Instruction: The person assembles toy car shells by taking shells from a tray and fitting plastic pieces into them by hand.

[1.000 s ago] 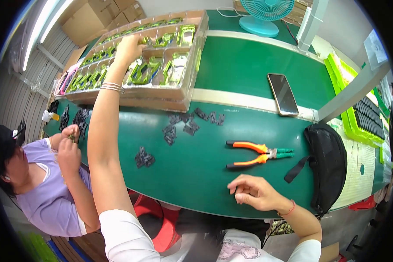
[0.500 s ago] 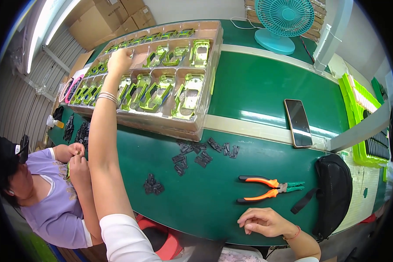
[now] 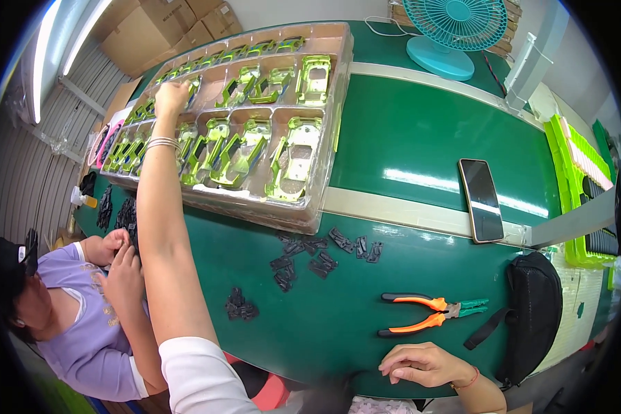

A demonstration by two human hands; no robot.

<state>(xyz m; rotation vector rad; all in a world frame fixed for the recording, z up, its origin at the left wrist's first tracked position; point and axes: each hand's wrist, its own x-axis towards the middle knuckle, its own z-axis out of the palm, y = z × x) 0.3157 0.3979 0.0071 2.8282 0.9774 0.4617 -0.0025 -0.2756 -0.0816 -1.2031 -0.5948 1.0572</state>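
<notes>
l hand (image 3: 171,99) over tray's (image 3: 290,214) mid row, l of ctr, fingers bent in; can't tell if grasping any green frames (image 3: 315,79) in tray. r hand (image 3: 424,364) nr-r of tray at desk (image 3: 441,141) edge, half-curled, grip unclear. wide desk strip btwn tray's r wall & phone (image 3: 481,200).

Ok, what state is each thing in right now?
Compartment tray: uncovered, partly filled.
Green frames: lying in compartments.
Left hand: in the tray, grip unclear.
Right hand: loosely curled.
Black plastic parts: loose, clustered.
Orange-handled pliers: handles spread.
Smartphone: face up, screen dark.
Teal desk fan: upright, spinning unclear.
</notes>
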